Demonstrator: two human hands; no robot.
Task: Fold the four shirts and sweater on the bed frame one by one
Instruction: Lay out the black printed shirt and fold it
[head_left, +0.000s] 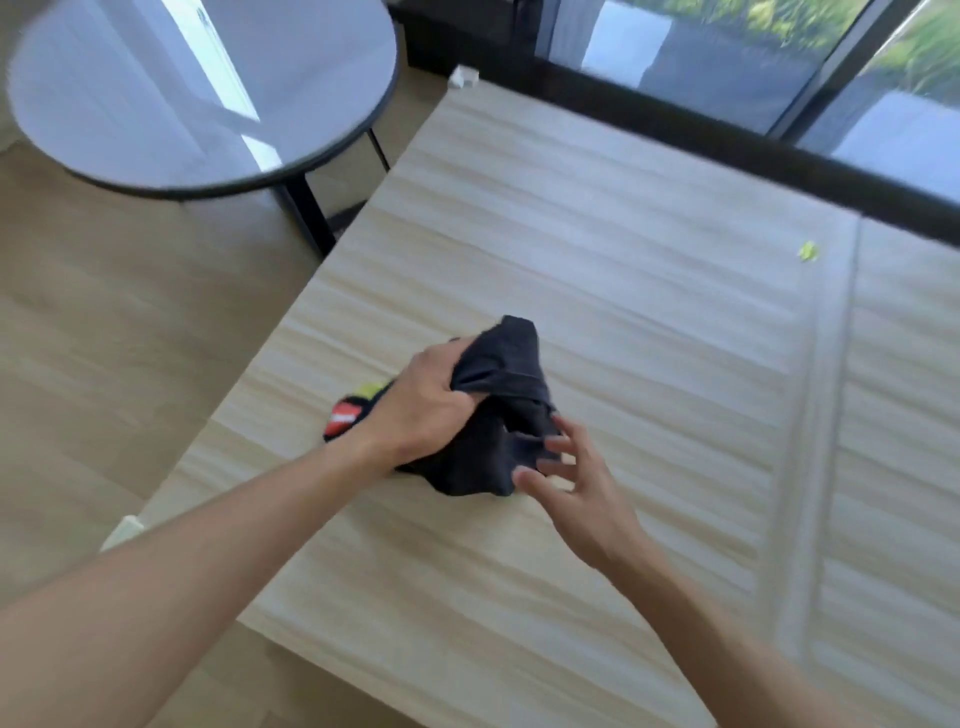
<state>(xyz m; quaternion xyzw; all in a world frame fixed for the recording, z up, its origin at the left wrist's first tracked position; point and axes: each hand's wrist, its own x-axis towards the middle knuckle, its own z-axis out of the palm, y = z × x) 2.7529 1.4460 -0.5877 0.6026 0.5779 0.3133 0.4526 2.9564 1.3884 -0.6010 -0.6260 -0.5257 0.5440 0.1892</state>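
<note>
Head view, 1 frame, some blur. Items as seen:

1. Dark garment (511, 364): qty 1, bunched in a loose heap on the bed frame (649, 249), near its left edge, approx. mid-length of the slats. Shirt vs. sweater: can't tell.
2. My left hand (421, 402): fingers curled tight round a fold at the garment's top-left, fabric gathered in my fist. Cloth stands up above my knuckles.
3. My right hand (574, 486): fingers spread & relaxed, holding nothing. Tips at the garment's near-right edge, thumb by its lower edge. Actual contact: can't tell, too blurred.
4. Red & yellow-green patch (345, 418): peeks out beside my left wrist, against the dark cloth. Print on same item or separate piece: can't tell.
5. Yellow-green scrap (808, 252): small, on the slats, far right, well apart from the garment.
6. Round table (182, 88): glass top, dark rim & legs, on the wood floor (104, 338) left of the frame.
7. Windows (727, 57): dark frames along the far side, greenery outside.
</note>
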